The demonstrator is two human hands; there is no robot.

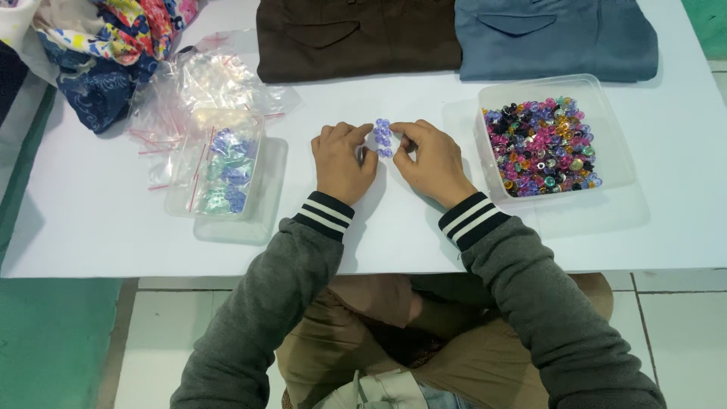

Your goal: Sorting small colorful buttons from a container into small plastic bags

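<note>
Purple bead row (382, 137), long axis vertical

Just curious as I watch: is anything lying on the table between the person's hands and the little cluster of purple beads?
Nothing visible does. The left hand and right hand already pinch the purple beads between their fingertips, above bare white table.

Surroundings on the white tabletop (98, 227): containers, bags and folded cloth.
A clear rectangular plastic tub (613, 163) at right holds mixed multicoloured beads (541, 144). At left, a smaller clear plastic box (219, 163) contains bagged blue and green pieces, with loose clear zip bags (219, 79) behind it. A folded brown garment (356, 38) and a folded blue-grey garment (556, 38) lie along the far edge; a bundle of patterned colourful fabric (106, 45) sits at far left.
</note>
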